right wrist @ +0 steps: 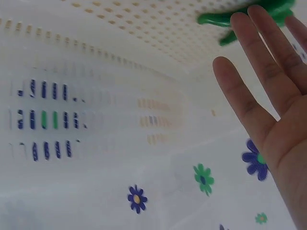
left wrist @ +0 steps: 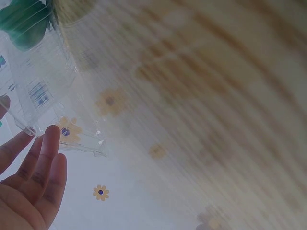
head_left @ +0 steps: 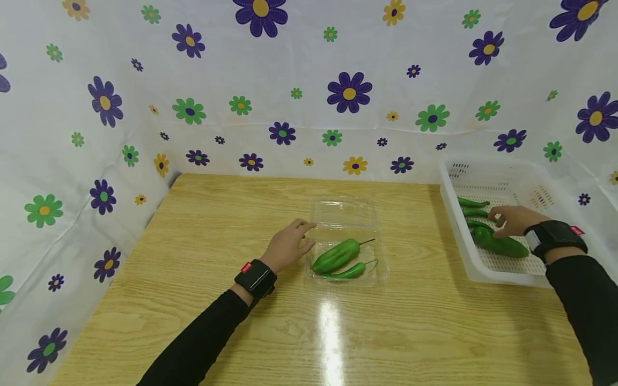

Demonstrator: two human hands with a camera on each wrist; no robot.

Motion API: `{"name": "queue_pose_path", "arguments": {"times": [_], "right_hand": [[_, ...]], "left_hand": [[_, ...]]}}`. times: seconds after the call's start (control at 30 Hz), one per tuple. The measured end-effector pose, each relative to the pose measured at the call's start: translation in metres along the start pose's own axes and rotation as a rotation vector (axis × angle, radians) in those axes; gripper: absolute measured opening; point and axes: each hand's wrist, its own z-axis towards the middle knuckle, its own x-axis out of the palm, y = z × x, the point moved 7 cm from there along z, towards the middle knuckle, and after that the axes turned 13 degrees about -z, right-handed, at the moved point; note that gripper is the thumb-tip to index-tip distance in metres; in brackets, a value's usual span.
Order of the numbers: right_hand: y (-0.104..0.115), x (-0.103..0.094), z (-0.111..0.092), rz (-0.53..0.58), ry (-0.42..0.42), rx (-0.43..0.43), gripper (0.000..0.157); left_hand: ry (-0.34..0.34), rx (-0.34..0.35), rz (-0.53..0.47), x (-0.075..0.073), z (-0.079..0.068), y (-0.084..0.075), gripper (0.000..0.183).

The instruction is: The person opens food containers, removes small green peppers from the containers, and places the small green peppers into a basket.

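Note:
A clear plastic clamshell box lies with its lid laid back, a large green pepper and a thinner green chili in its near half. My left hand is at the box's left side; in the left wrist view its fingertips meet the clear edge. On the right, my right hand reaches into a white plastic basket, just over the peppers. Its fingers are spread in the right wrist view, with nothing held. Below it lies a large green pepper, beside several slim green chilies.
The wood-grain table runs up to a white curtain with printed flowers at the back and left. The basket's raised walls surround my right hand, and its slotted back wall shows in the right wrist view.

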Motion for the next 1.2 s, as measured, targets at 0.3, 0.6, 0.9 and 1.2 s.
{"name": "queue_pose_path", "arguments": {"times": [0.3,0.6,0.9,1.2], "right_hand": [[0.040,-0.050,-0.027,-0.001,-0.255,-0.056,0.039],[0.135,-0.096,-0.045,-0.115,-0.445,-0.176,0.037],[0.241,-0.089,-0.037,-0.178,-0.503,-0.499,0.034],[0.319,-0.046,-0.021,-0.306,-0.340,-0.711,0.030]], "left_hand": [[0.001,-0.004,-0.007,0.001,-0.001,0.001,0.043],[-0.005,-0.007,-0.017,-0.001,-0.002,0.000,0.042],[0.000,-0.012,-0.014,0.000,-0.001,0.001,0.042],[-0.002,-0.006,-0.006,-0.001,-0.001,-0.001,0.043]]}}
